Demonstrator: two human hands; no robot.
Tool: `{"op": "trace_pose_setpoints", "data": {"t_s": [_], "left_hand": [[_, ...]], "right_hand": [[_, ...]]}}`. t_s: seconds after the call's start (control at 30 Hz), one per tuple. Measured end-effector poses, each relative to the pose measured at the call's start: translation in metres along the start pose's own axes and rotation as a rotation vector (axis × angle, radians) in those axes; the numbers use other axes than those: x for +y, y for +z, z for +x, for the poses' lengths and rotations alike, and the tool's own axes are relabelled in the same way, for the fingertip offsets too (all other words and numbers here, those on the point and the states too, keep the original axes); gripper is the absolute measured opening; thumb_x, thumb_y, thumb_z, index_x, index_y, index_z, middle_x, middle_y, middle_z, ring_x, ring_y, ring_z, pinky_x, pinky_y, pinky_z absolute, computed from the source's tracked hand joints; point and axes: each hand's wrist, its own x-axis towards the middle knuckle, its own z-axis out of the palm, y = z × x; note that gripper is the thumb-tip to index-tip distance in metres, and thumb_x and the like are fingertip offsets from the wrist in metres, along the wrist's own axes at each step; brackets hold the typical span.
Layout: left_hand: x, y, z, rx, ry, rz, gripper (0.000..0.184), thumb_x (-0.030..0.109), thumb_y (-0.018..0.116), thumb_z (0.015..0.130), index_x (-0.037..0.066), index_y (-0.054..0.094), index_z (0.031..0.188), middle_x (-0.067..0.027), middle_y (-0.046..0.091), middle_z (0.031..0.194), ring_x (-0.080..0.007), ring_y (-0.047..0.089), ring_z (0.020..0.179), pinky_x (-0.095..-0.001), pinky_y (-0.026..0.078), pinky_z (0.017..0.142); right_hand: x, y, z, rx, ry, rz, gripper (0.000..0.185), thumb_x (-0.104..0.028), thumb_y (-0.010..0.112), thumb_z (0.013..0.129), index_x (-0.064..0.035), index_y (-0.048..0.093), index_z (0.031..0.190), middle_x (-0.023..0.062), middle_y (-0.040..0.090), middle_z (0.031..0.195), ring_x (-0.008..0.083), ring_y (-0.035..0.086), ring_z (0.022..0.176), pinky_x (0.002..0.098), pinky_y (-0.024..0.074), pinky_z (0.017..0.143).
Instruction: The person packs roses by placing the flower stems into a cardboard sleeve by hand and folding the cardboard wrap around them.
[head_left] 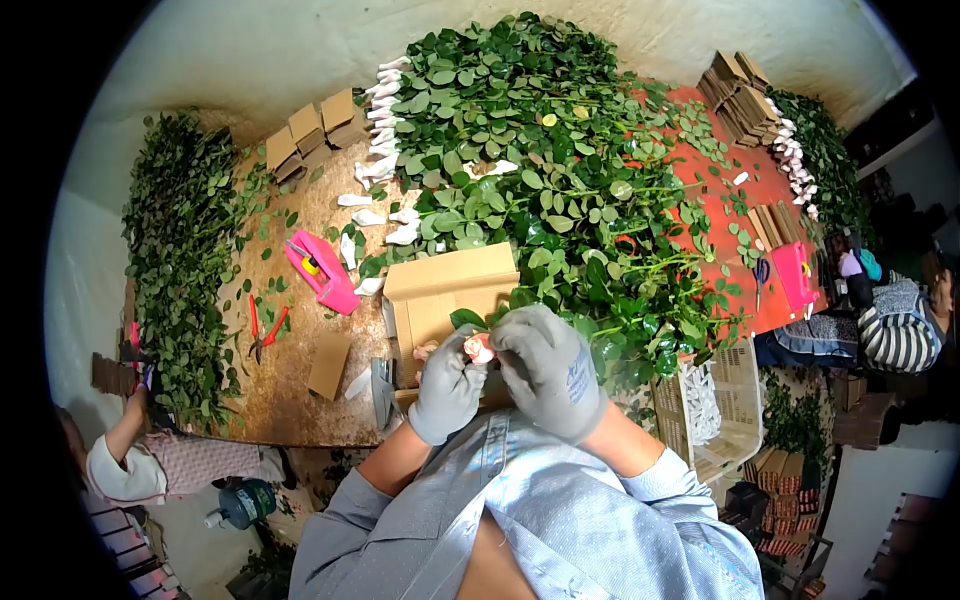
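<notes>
From my remote view, the worktop point(290, 400) spreads out beyond the fingers. The biggest load on it is the heap of leafy stems point(560, 150), ahead of the fingers and to their right. The slatted crate point(740, 430) sits further right, near the heap's close edge. Just ahead of my fingers is the open cardboard box point(450, 272); left of them, past it, lie the pink dispenser point(335, 288) and red-handled pruners point(256, 345). Smallest is the pale pink rose point(479, 348), between my gloved hands: the left hand point(445, 395) holds it in closed fingers, while the right hand point(548, 375) bends narrowly against its side; I cannot tell whether it pinches a petal.
</notes>
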Motion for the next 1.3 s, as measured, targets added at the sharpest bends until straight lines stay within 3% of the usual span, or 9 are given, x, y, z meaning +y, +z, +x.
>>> {"op": "trace_pose_setpoints", "data": {"t_s": [0.13,0.3,0.43,0.53,0.63,0.73,0.93,1.0,1.3], "left_hand": [[-0.005,0.001,0.004,0.037,0.119,0.058,0.017,0.002,0.052,0.097,-0.004,0.061,0.109,-0.0128,0.062,0.098,-0.0263,0.061,0.090,-0.0358,0.050,0.084],[-0.022,0.002,0.004,0.068,0.107,0.023,0.046,-0.013,0.041,0.079,-0.005,0.062,0.119,-0.0175,0.068,0.113,-0.0297,0.066,0.103,-0.0371,0.051,0.098],[-0.002,0.002,0.007,0.077,0.190,0.159,0.029,-0.002,0.045,0.097,-0.001,0.063,0.119,-0.0116,0.069,0.103,-0.0239,0.067,0.093,-0.0352,0.053,0.086],[-0.001,0.002,0.004,0.046,0.147,0.108,0.028,-0.001,0.045,0.096,-0.001,0.063,0.118,-0.0098,0.069,0.100,-0.0230,0.066,0.090,-0.0353,0.053,0.084],[-0.014,-0.001,-0.001,0.001,0.028,0.038,0.047,-0.012,0.041,0.078,-0.006,0.061,0.120,-0.0177,0.067,0.112,-0.0297,0.066,0.103,-0.0371,0.050,0.099],[-0.025,0.000,-0.002,0.027,0.103,0.154,0.045,-0.011,0.041,0.078,-0.006,0.061,0.118,-0.0166,0.066,0.108,-0.0299,0.065,0.099,-0.0375,0.051,0.097],[-0.013,0.003,0.001,0.037,0.200,0.140,0.041,-0.011,0.042,0.082,-0.005,0.061,0.118,-0.0112,0.065,0.105,-0.0214,0.062,0.091,-0.0341,0.052,0.086],[-0.022,0.006,-0.004,0.061,0.007,-0.077,0.023,0.004,0.045,0.103,0.002,0.063,0.116,-0.0059,0.066,0.108,-0.0165,0.063,0.098,-0.0318,0.050,0.089],[-0.021,0.012,-0.002,0.099,0.002,-0.249,0.022,0.022,0.056,0.108,0.003,0.063,0.117,-0.0007,0.061,0.109,-0.0096,0.056,0.099,-0.0284,0.048,0.089]], "right_hand": [[-0.001,-0.001,0.001,-0.067,0.000,-0.035,0.028,-0.006,0.073,0.080,-0.0067,0.065,0.107,0.0135,0.063,0.105,0.0351,0.065,0.091,0.0425,0.0541,0.079],[-0.007,0.001,0.005,-0.003,0.051,-0.044,0.023,-0.016,0.075,0.085,-0.0074,0.068,0.105,0.0123,0.063,0.099,0.0321,0.065,0.087,0.0422,0.0537,0.074],[-0.005,0.001,0.006,-0.034,0.067,-0.073,0.022,-0.019,0.077,0.087,-0.0075,0.069,0.103,0.0119,0.063,0.096,0.0318,0.065,0.086,0.0421,0.0533,0.072],[-0.003,0.000,0.004,-0.050,0.063,-0.072,0.021,-0.018,0.077,0.086,-0.0071,0.070,0.102,0.0120,0.063,0.096,0.0319,0.065,0.086,0.0420,0.0532,0.073],[0.001,0.003,0.001,-0.067,0.048,-0.062,0.021,-0.017,0.077,0.085,-0.0069,0.070,0.103,0.0123,0.063,0.096,0.0321,0.065,0.086,0.0421,0.0531,0.073],[0.000,0.005,-0.002,-0.056,0.038,-0.056,0.022,-0.016,0.078,0.085,-0.0062,0.070,0.103,0.0126,0.063,0.096,0.0327,0.065,0.086,0.0421,0.0529,0.072],[-0.002,0.010,-0.008,0.022,0.105,0.045,0.017,-0.008,0.076,0.084,-0.0044,0.069,0.099,0.0137,0.066,0.101,0.0336,0.066,0.091,0.0428,0.0543,0.076],[-0.001,0.012,-0.008,0.062,0.124,0.070,0.018,-0.006,0.076,0.083,-0.0044,0.069,0.099,0.0136,0.066,0.103,0.0336,0.066,0.092,0.0422,0.0546,0.078],[0.002,0.009,-0.014,0.002,0.063,0.106,0.017,-0.004,0.075,0.084,-0.0055,0.070,0.100,0.0144,0.065,0.111,0.0331,0.063,0.103,0.0418,0.0510,0.089]]}}
